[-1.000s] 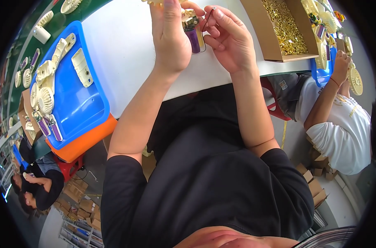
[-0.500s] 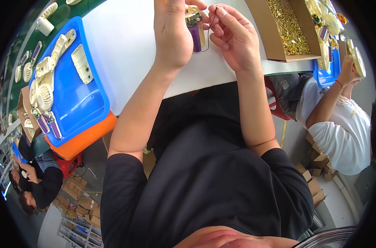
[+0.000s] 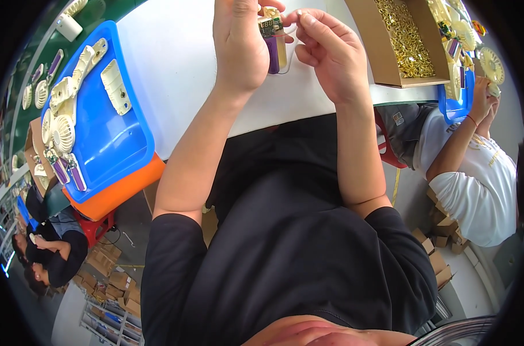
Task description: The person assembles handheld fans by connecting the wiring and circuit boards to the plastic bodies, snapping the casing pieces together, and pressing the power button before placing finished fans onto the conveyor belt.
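My left hand (image 3: 239,46) grips a small fan part (image 3: 271,36) above the white table (image 3: 175,63). The part has a cream shell, a purple battery and a little green circuit board. My right hand (image 3: 328,55) is right beside it, with thumb and forefinger pinched on a thin wire that runs from the part. Both hands sit near the top edge of the view, so my left fingertips are cut off.
A blue tray (image 3: 109,138) with cream fan parts and purple batteries sits left, stacked on an orange tray (image 3: 120,190). A cardboard box (image 3: 383,52) of gold pieces stands right. A person in white (image 3: 475,173) works at the right; another person (image 3: 54,254) sits lower left.
Both hands with the part have drifted slightly up and toward the top edge. The right fingers have closed on the wire. The person at the right has shifted their hands.
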`<control>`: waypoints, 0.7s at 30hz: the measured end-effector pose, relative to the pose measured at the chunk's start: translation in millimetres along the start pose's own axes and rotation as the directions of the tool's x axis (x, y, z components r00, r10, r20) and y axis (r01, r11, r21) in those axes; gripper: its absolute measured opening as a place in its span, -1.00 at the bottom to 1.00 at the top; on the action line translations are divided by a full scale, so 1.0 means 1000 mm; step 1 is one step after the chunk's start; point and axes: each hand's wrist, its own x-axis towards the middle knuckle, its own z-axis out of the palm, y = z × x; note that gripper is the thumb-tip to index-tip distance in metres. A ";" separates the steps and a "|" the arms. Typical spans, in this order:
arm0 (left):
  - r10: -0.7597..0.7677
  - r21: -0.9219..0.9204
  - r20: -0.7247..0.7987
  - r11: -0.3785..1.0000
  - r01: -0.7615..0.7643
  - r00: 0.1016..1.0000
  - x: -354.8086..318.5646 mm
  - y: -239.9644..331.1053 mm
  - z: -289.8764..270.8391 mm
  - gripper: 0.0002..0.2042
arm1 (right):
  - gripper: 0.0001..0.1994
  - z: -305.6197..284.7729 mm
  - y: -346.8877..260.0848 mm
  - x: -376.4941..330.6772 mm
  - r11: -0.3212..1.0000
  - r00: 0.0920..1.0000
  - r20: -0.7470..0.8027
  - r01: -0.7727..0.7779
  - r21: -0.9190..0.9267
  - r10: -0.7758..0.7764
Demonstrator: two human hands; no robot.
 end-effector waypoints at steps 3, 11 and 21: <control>0.064 0.002 0.033 0.998 -0.064 0.997 0.005 -0.012 -0.009 -0.55 | -0.82 0.006 0.001 -0.005 0.994 0.989 -0.139 0.031 -0.102 -0.046; 0.117 0.055 0.018 0.992 -0.118 0.993 -0.004 0.003 0.006 -0.52 | -0.80 0.026 0.003 -0.014 0.680 0.785 -0.203 0.339 -0.650 -0.586; 0.004 -0.108 0.029 0.994 -0.001 1.000 -0.001 -0.012 -0.007 -0.45 | -0.74 0.021 -0.026 -0.007 0.695 0.942 -0.248 -0.023 -0.719 -0.226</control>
